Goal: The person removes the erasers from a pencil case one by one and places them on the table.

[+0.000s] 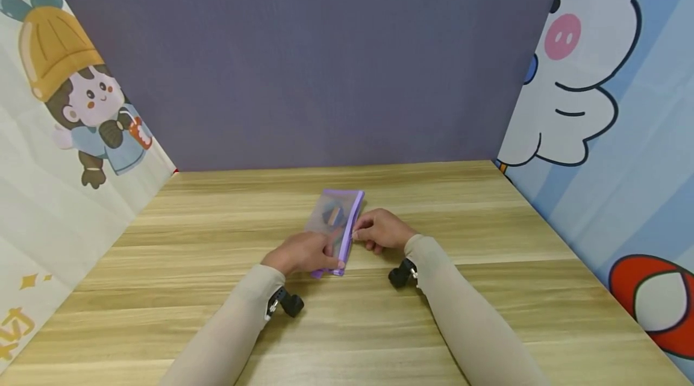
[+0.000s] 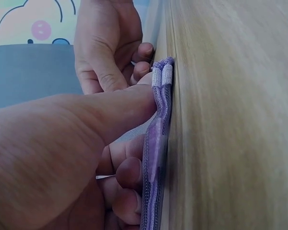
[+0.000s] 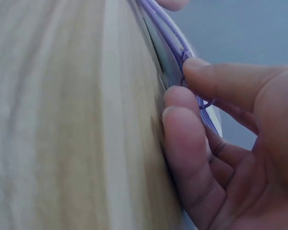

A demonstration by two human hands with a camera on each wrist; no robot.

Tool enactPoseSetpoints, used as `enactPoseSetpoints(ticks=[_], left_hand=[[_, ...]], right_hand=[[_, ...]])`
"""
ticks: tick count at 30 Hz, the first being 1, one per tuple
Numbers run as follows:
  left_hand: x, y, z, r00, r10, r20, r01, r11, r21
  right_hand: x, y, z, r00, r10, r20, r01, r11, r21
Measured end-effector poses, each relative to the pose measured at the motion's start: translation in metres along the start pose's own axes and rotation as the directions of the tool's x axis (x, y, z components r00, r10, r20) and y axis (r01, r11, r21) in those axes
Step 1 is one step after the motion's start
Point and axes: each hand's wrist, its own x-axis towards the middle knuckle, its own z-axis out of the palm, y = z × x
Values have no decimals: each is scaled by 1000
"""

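A see-through mesh zipper pouch (image 1: 318, 221) with purple trim lies flat on the wooden table. Through its mesh shows a dark bluish shape with an orange and white patch (image 1: 334, 215), too blurred to name. My left hand (image 1: 303, 252) grips the pouch's near right corner, thumb on top and fingers curled beneath in the left wrist view. There the zipper's end (image 2: 162, 76) stands out just past the thumb. Partway along the purple zipper edge (image 1: 352, 216), my right hand (image 1: 384, 230) pinches at the zipper pull (image 3: 186, 56) between thumb and fingers, which partly hide it.
The wooden table (image 1: 217, 211) spreads out around the pouch. A grey-purple panel (image 1: 336, 61) rises behind it, and printed cartoon walls (image 1: 575, 97) stand at both sides. Each wrist carries a small black camera (image 1: 401, 274).
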Motion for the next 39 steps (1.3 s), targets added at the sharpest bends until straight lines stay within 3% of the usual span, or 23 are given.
enactPoseSetpoints(ticks=[25,32,39], left_hand=[[-2,1,-1,1000,10,-8,-10,1000,-1],[-1,1,-2,1000,20,-8,-20,1000,9],[-2,-1,-1,1000,12,-4,-12,1000,-18]], right_hand=[[3,3,1,996,59,-60,-56,997,52],[4,5,1,990,90,-108,-80,992,94],[4,5,1,992,82,-96,-74,993,90]])
